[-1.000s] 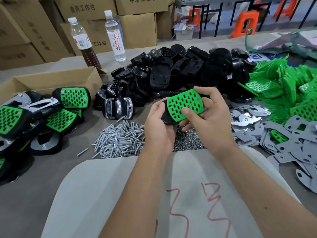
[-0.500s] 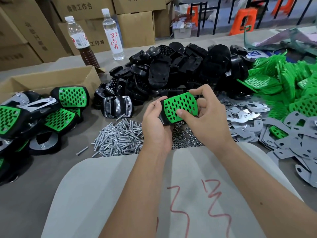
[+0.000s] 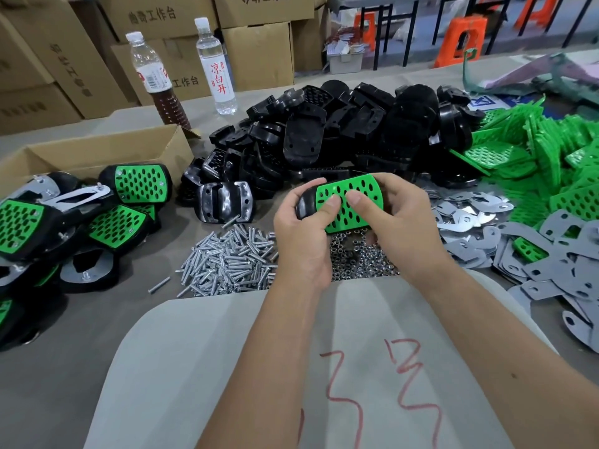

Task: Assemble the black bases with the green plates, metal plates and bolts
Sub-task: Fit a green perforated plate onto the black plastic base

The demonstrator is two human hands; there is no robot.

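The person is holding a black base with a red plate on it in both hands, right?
Not quite: the plate is green, not red. The head view shows both the left hand and the right hand holding the black base with it on top.

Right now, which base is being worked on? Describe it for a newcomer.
Start at the black base pile, then come toward the bolt heap. Above it, left hand and right hand hold a black base with a green plate, the only one off the table.
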